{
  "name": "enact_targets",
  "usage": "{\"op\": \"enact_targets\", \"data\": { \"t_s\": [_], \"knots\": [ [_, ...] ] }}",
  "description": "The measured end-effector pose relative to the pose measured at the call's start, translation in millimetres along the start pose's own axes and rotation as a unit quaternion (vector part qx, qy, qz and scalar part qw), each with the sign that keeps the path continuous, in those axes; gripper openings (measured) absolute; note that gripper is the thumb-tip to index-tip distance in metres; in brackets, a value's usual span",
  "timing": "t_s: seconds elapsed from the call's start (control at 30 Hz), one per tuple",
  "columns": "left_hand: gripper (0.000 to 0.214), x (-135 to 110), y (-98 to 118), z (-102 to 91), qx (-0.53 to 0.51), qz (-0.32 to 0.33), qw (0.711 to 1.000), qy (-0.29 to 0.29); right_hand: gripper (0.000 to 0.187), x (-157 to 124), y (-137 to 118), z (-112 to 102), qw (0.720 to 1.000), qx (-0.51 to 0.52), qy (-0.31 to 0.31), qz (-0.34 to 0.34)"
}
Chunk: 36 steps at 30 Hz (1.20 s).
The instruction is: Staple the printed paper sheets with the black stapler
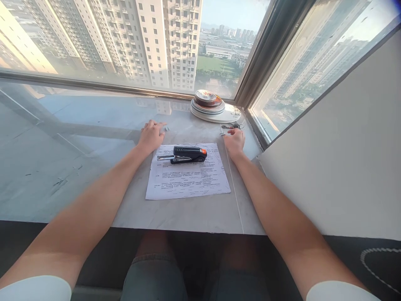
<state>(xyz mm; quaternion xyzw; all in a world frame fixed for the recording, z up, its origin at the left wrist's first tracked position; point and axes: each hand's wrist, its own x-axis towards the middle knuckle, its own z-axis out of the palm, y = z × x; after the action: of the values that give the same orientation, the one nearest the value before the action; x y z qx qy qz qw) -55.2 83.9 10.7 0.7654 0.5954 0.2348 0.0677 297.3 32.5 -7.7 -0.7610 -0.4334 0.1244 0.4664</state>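
My left hand [151,136] rests on the sill beyond the paper's upper left corner, its fingers apart. Just off its fingertips lies a small strip of staples [167,129]. On the other side, my right hand [235,141] is closed in a pinch, with a small metal piece [222,134], seemingly a strip of staples, at its fingertips. Between the hands a black stapler [189,154] with an orange end lies on printed paper sheets [188,188]. Its jaw points left, and neither hand touches it.
A stack of plates [216,116] with a round tin or jar lid [205,95] on top stands in the window corner. Keys [232,126] lie in front of it. The window frame [266,46] and a white wall [338,138] bound the sill [194,215].
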Motion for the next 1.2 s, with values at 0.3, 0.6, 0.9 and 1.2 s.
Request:
{"op": "enact_targets", "data": {
  "t_s": [0.3,0.6,0.9,1.2],
  "knots": [
    [0.025,3,-2,3.0,-0.031,0.028,0.999,0.015,0.024,-2,-3,0,0.997,-0.02,-0.03,-0.071],
    [0.038,6,-6,4.5,-0.098,0.027,0.994,0.032,0.027,0,2,0,0.994,0.019,-0.045,-0.095],
    [0.032,7,-2,6.8,-0.164,0.033,0.984,0.063,0.012,0,4,-1,0.995,0.022,-0.032,-0.096],
    [0.03,2,8,2.0,-0.209,0.033,0.976,0.055,0.03,-45,-50,-6,0.901,0.133,-0.21,-0.356]
  ]
}}
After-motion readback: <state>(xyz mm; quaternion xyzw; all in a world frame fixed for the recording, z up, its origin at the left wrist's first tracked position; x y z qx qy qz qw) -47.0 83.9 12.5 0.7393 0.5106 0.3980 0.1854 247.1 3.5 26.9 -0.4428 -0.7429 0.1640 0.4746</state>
